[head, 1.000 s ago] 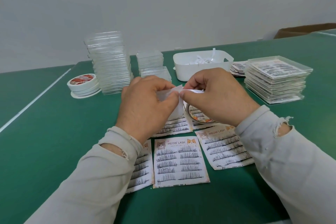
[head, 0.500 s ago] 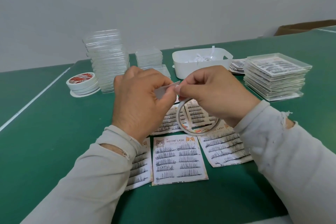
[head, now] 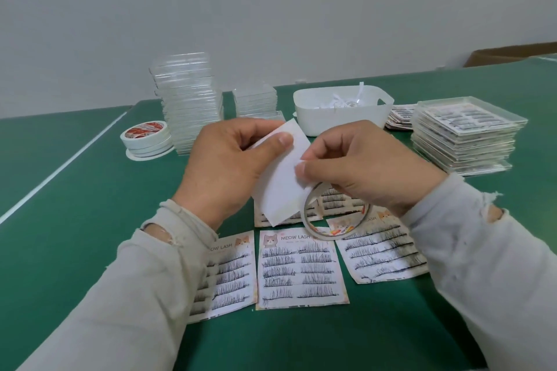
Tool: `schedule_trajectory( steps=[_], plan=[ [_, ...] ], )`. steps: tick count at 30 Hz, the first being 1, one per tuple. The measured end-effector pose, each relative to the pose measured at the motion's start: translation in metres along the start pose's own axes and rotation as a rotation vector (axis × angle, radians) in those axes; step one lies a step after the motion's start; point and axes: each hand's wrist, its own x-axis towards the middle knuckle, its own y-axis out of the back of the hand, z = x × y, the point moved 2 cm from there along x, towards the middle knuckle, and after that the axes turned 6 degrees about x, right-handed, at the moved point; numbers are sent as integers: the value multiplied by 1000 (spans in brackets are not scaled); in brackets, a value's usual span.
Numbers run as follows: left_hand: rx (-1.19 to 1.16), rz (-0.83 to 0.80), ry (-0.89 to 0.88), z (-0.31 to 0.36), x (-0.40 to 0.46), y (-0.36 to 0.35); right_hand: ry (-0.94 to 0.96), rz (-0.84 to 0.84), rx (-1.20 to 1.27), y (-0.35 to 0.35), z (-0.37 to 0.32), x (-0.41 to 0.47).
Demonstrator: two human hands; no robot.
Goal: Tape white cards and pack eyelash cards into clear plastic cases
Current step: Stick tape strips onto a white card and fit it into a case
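Note:
A blank white card (head: pixel 280 178) is raised above the table, its face turned toward me. My left hand (head: pixel 232 166) pinches the card's upper left part between thumb and fingers. My right hand (head: pixel 361 166) pinches its right edge with thumb and forefinger. A thin tape roll (head: pixel 334 220) hangs from under the right hand. Several printed eyelash cards (head: pixel 301 271) lie flat on the green table (head: pixel 75 220) below my hands. Tall stacks of empty clear plastic cases (head: pixel 188 102) stand at the back left. Filled cases (head: pixel 465 135) are stacked at the right.
A white bin (head: pixel 340 113) with paper strips sits behind my hands. Spare tape rolls (head: pixel 147 138) lie stacked at the left by the empty cases. A shorter pile of cases (head: pixel 256 99) stands beside the bin. Loose eyelash cards (head: pixel 401 117) lie between bin and filled cases.
The white card was edge-on between my fingertips; now it is turned face toward me and held lower. The tape roll still dangles from the right hand.

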Motion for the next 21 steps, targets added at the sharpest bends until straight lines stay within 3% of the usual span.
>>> schedule_trajectory(
  steps=[4,9,17,21],
  plan=[
    [-16,177,107,-5,-1,-1,-84,191,190,12,7,7],
    [-112,-9,105,-8,-10,-17,-157,282,215,23,15,11],
    [354,100,-148,-13,-15,-21,-25,364,-129,17,19,13],
    [53,16,65,-13,-13,-21,-19,335,-93,18,18,12]
  ],
)
